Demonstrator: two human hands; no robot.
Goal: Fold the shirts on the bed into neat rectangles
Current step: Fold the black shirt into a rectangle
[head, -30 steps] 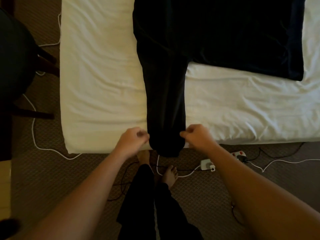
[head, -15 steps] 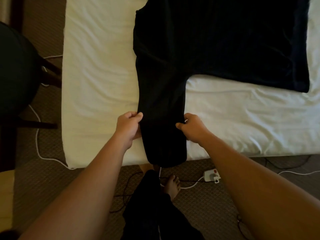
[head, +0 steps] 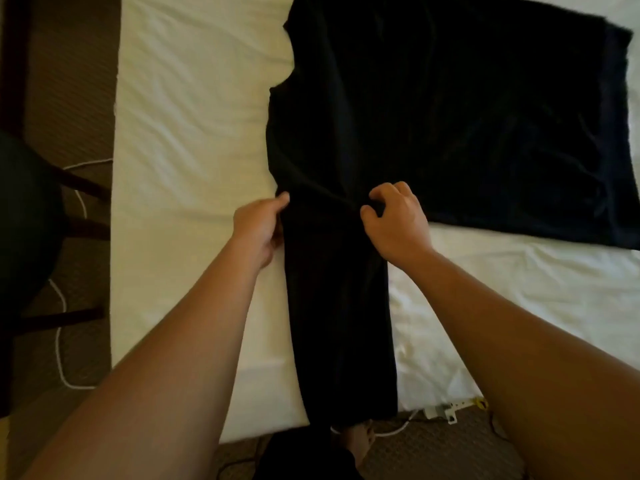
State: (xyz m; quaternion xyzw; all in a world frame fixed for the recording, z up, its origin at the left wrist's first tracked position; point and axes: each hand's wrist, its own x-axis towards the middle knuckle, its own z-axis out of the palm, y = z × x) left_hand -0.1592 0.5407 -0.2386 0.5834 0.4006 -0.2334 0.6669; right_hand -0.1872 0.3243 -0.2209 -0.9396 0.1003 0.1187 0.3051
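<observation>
Both hands pinching black shirt [head: 450, 116] sleeve: left hand [head: 259, 230] on left edge, right hand [head: 394, 220] on right edge; sleeve hangs toward bed [head: 194, 133] edge.

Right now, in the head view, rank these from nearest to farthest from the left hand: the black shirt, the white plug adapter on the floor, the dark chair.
1. Black shirt: its sleeve edge is in the left hand's grip.
2. Dark chair: left of the bed, on the floor.
3. White plug adapter: on the floor at lower right, past the bed's near edge.
</observation>
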